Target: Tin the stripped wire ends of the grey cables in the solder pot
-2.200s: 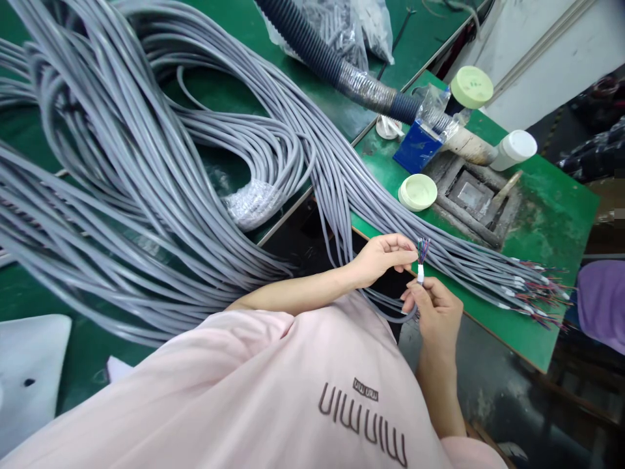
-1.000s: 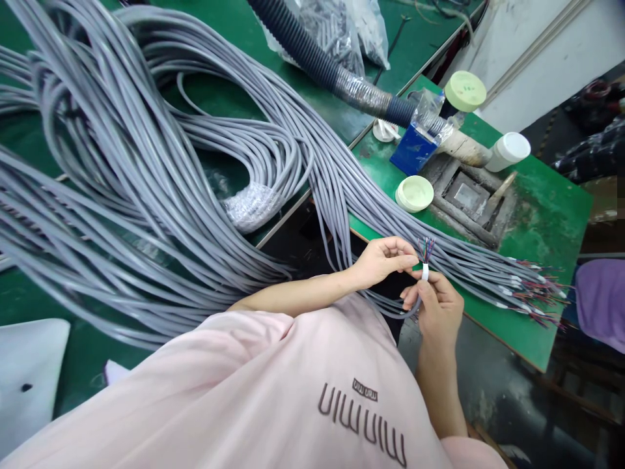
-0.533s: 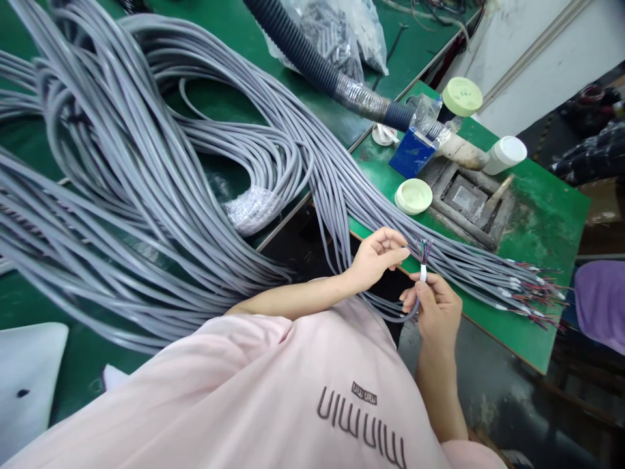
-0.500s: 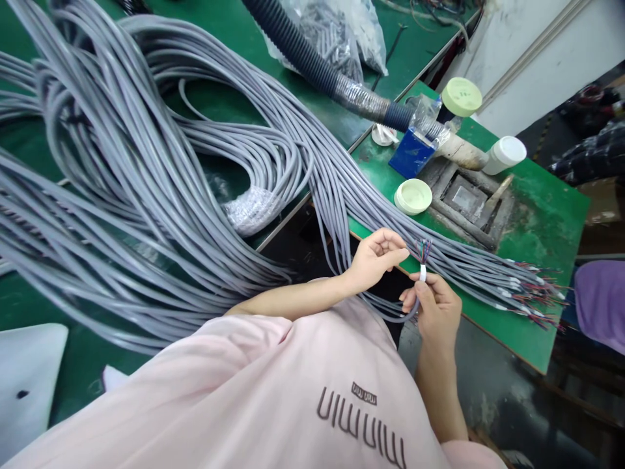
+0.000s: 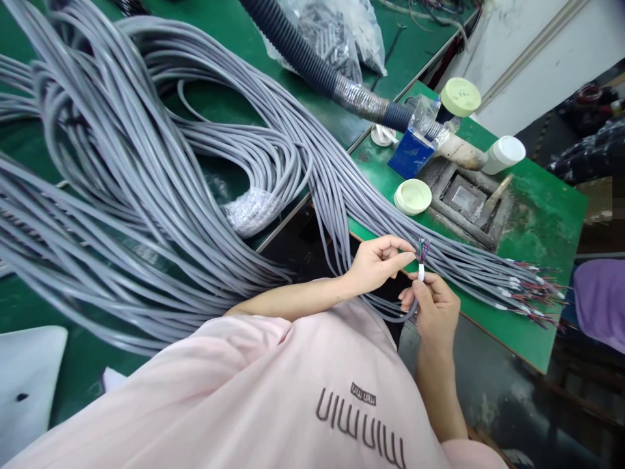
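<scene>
My right hand is closed round the end of a grey multi-core cable, just below a white band. Above that band thin coloured wires fan out, pointing up. My left hand comes in from the left with thumb and forefinger pinched together at the left side of the fan, on a wire too fine to make out clearly. Beside my hands, a long bundle of similar grey cables runs across to the right, its stripped ends showing white bands and coloured wires.
Large coils of grey cable cover the left table. A black corrugated hose reaches a blue box near a soiled metal pot with a brush-like stick. Around it stand an open cream tub and a white jar.
My left hand has moved slightly right, bringing its pinched fingertips against the coloured wires. My right hand keeps its hold on the cable, almost unmoved.
</scene>
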A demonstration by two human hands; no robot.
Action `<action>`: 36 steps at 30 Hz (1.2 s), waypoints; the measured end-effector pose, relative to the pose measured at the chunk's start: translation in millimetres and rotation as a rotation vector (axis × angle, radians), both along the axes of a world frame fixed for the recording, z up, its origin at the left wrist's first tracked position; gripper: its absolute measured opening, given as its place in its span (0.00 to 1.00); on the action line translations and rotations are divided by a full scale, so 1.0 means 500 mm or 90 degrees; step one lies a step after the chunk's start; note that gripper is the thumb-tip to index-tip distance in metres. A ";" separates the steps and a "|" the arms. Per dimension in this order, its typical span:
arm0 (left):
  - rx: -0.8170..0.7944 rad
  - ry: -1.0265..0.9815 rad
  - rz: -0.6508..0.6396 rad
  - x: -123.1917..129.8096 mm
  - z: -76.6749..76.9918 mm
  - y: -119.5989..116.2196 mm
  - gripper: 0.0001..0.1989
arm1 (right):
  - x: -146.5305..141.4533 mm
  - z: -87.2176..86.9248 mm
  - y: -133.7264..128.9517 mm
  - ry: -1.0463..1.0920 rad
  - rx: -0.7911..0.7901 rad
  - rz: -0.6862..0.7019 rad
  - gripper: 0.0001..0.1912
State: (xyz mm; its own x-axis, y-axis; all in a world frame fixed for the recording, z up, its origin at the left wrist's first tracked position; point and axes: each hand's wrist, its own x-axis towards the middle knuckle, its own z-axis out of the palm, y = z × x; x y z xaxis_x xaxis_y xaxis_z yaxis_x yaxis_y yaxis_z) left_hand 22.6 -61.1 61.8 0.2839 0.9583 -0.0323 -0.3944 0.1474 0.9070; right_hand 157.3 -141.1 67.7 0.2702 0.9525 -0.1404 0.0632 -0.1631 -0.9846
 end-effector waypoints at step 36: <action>0.327 0.224 0.080 -0.008 -0.030 0.067 0.15 | 0.055 0.088 0.189 -0.242 0.158 0.007 0.09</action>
State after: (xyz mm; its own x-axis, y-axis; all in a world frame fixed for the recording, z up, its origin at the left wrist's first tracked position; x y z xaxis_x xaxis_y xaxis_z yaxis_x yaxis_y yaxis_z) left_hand 18.7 -27.4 46.9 0.2239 0.9020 0.3692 -0.0460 -0.3687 0.9284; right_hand 184.6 -46.4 111.6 0.2473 0.9480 0.2002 0.4281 0.0785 -0.9003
